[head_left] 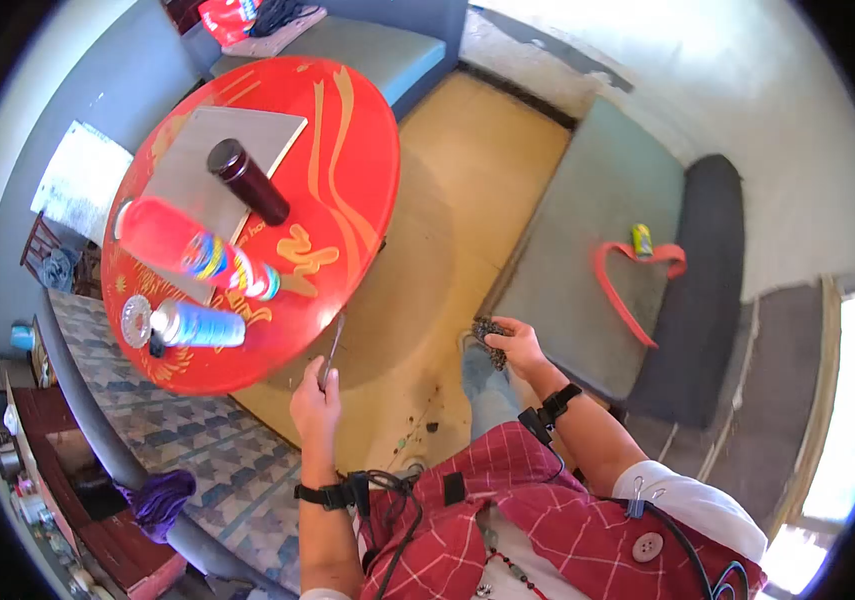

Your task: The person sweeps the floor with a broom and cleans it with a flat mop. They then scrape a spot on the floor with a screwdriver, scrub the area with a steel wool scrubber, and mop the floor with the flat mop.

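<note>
My left hand (315, 398) grips a thin grey metal tool (333, 347) that points up toward the edge of the round red table (347, 170). My right hand (519, 346) holds a small dark, knobbly object (490, 334) over my knee, close to the grey seat cushion (597, 250). Both wrists carry black straps with cables. On the table stand a dark brown bottle (247, 181), a red bottle with a colourful label (192, 248) and a silver-blue can (197, 325).
A grey board (202, 160) lies on the table. A red strap (627, 290) and a small yellow-green item (641, 239) lie on the grey cushion. Yellow floor spreads between table and seat. A patterned mattress (187, 430) and purple cloth (159, 497) lie at left.
</note>
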`<state>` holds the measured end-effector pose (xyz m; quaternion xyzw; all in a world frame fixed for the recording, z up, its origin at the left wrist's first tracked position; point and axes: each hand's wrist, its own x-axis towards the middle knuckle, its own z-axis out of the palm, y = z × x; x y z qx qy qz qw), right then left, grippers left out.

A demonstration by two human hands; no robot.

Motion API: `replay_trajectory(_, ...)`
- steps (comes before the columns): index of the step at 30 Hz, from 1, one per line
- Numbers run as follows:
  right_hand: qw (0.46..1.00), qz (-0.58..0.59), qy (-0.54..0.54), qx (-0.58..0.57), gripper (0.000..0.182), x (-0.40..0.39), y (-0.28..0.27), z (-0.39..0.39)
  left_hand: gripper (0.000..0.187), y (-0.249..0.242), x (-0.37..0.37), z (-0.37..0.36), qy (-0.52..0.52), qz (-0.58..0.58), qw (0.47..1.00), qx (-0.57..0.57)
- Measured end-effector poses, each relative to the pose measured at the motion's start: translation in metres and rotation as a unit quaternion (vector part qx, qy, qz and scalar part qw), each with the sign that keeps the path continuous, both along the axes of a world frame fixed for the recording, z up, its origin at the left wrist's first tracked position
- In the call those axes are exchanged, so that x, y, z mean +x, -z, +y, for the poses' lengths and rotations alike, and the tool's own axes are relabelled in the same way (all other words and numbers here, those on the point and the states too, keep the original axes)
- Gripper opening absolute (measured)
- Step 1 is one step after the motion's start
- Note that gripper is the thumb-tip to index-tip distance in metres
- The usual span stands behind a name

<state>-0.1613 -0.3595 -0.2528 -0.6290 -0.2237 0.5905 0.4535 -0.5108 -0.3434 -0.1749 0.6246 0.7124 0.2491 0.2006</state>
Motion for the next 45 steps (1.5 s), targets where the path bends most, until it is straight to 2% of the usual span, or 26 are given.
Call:
replay_trajectory(1, 0.999, -0.015, -0.030, -0.011, 0.049, 0.011, 0.022, 0.032, 0.030, 0.012, 0.011, 0.016, -0.012, 0.032, 0.999, -0.033)
replay_trajectory(2, 0.995, -0.091, -0.044, -0.015, 0.039, 0.025, 0.063, 0.066, 0.027, 0.035, 0.018, 0.035, -0.027, 0.058, 0.997, 0.041)
replay_trajectory(3, 0.995, -0.082, -0.049, -0.029, 0.039, 0.038, 0.107, 0.098, 0.027, 0.057, 0.020, 0.054, -0.029, 0.068, 0.997, 0.026)
replay_trajectory(5, 0.976, -0.120, -0.165, -0.075, 0.031, 0.066, 0.179, 0.156, 0.020, 0.073, 0.030, 0.077, -0.062, 0.097, 0.986, 0.118)
replay_trajectory(7, 0.950, -0.184, -0.239, -0.078, 0.026, 0.079, 0.219, 0.210, 0.014, 0.080, 0.041, 0.091, -0.118, 0.149, 0.979, 0.078)
replay_trajectory(9, 0.918, -0.253, -0.297, -0.076, 0.040, 0.088, 0.282, 0.258, 0.012, 0.082, 0.046, 0.090, -0.118, 0.205, 0.965, 0.110)
replay_trajectory(13, 0.942, -0.224, -0.232, -0.089, 0.040, 0.082, 0.368, 0.309, 0.009, 0.099, 0.057, 0.095, -0.112, 0.383, 0.891, 0.217)
replay_trajectory(15, 0.907, -0.361, -0.214, -0.035, 0.047, 0.083, 0.428, 0.318, 0.013, 0.105, 0.050, 0.082, -0.217, 0.410, 0.876, 0.133)
replay_trajectory(17, 0.914, -0.362, -0.178, -0.044, 0.051, 0.081, 0.475, 0.331, 0.024, 0.116, 0.021, 0.072, -0.169, 0.409, 0.867, 0.229)
replay_trajectory(19, 0.913, -0.367, -0.167, -0.058, 0.056, 0.082, 0.513, 0.330, 0.018, 0.106, 0.073, 0.106, -0.219, 0.484, 0.816, 0.230)
replay_trajectory(21, 0.936, -0.311, -0.162, -0.032, 0.055, 0.080, 0.538, 0.342, 0.027, 0.113, 0.066, 0.100, -0.265, 0.347, 0.851, 0.291)
replay_trajectory(22, 0.938, -0.304, -0.164, -0.022, 0.055, 0.078, 0.554, 0.346, 0.027, 0.112, 0.070, 0.102, -0.283, 0.349, 0.847, 0.283)
replay_trajectory(24, 0.826, -0.519, -0.190, 0.116, 0.044, 0.074, 0.588, 0.353, 0.029, 0.114, 0.062, 0.092, -0.338, 0.357, 0.824, 0.282)
replay_trajectory(25, 0.828, -0.511, -0.195, 0.124, 0.044, 0.071, 0.595, 0.358, 0.034, 0.118, 0.066, 0.097, -0.342, 0.325, 0.827, 0.307)
replay_trajectory(27, 0.790, -0.533, -0.226, 0.200, 0.030, 0.075, 0.591, 0.360, 0.035, 0.112, 0.057, 0.083, -0.299, 0.423, 0.805, 0.289)
replay_trajectory(28, 0.801, -0.502, -0.299, 0.132, 0.019, 0.080, 0.583, 0.360, 0.035, 0.111, 0.049, 0.078, -0.293, 0.429, 0.806, 0.282)
replay_trajectory(29, 0.803, -0.499, -0.304, 0.121, 0.019, 0.087, 0.587, 0.346, 0.035, 0.110, 0.039, 0.075, -0.306, 0.383, 0.816, 0.306)
replay_trajectory(31, 0.681, -0.578, -0.428, 0.138, 0.015, 0.097, 0.585, 0.349, 0.034, 0.112, 0.034, 0.067, -0.332, 0.330, 0.816, 0.339)
replay_trajectory(34, 0.699, -0.556, -0.417, 0.170, 0.012, 0.095, 0.574, 0.361, 0.032, 0.114, 0.065, 0.087, -0.365, 0.344, 0.811, 0.301)
replay_trajectory(36, 0.743, -0.512, -0.362, 0.235, 0.010, 0.086, 0.587, 0.389, 0.032, 0.118, 0.071, 0.091, -0.369, 0.360, 0.804, 0.296)
replay_trajectory(38, 0.702, -0.560, -0.373, 0.233, 0.012, 0.075, 0.597, 0.421, 0.031, 0.115, 0.056, 0.088, -0.366, 0.373, 0.804, 0.285)
replay_trajectory(40, 0.727, -0.571, -0.353, 0.144, 0.016, 0.067, 0.582, 0.453, 0.031, 0.112, 0.054, 0.084, -0.373, 0.380, 0.798, 0.282)
replay_trajectory(41, 0.728, -0.569, -0.349, 0.155, 0.016, 0.066, 0.570, 0.464, 0.031, 0.113, 0.055, 0.079, -0.378, 0.382, 0.792, 0.291)
replay_trajectory(43, 0.758, -0.503, -0.410, 0.066, 0.018, 0.068, 0.556, 0.459, 0.030, 0.102, 0.051, 0.069, -0.374, 0.392, 0.790, 0.286)
replay_trajectory(44, 0.765, -0.485, -0.419, 0.065, 0.017, 0.070, 0.563, 0.440, 0.030, 0.107, 0.049, 0.064, -0.380, 0.384, 0.790, 0.290)
replay_trajectory(45, 0.727, -0.513, -0.436, 0.139, 0.018, 0.075, 0.590, 0.416, 0.030, 0.108, 0.048, 0.059, -0.388, 0.381, 0.788, 0.290)
